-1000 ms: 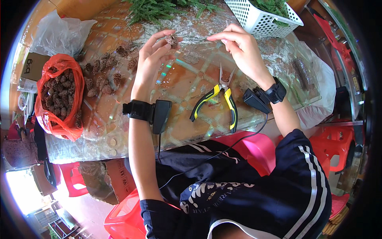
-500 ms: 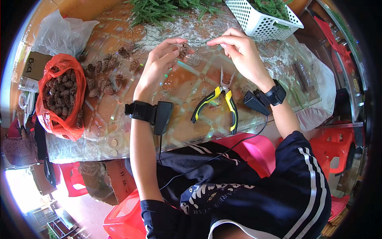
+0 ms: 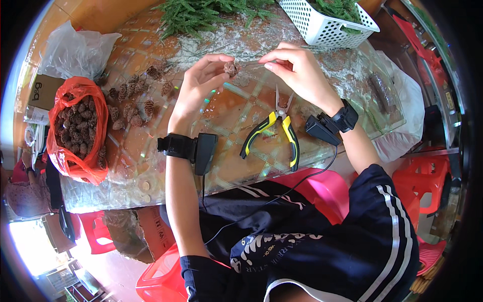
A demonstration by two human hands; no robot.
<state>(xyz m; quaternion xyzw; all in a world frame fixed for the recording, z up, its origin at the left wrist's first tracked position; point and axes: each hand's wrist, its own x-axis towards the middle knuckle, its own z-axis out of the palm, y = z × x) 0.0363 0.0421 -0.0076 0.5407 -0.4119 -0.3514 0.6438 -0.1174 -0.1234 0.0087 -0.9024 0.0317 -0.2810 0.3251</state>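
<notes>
Between the thumb and fingers of my left hand [image 3: 204, 80] is a small brown pine cone [image 3: 230, 69], held above the table. A thin wire [image 3: 250, 64] runs from the cone to the right, and its other end is pinched in the fingertips of my right hand [image 3: 297, 68]. Below my right hand lie long-nose pliers [image 3: 274, 126] with yellow and black handles, jaws pointing away from me and slightly apart. Neither hand touches them. Several loose pine cones [image 3: 132, 90] lie left of my left hand, some with wires on them.
A red plastic bag [image 3: 103, 121] full of pine cones stands at the left, near a cardboard box [image 3: 48, 90] and a clear plastic bag [image 3: 75, 50]. Green artificial branches [image 3: 201, 15] lie at the far side. A white perforated basket [image 3: 327, 32] holds more greenery.
The cone has turned in my left hand, and the wire now stretches visibly between both hands. My view has shifted slightly; the pliers stay where they were.
</notes>
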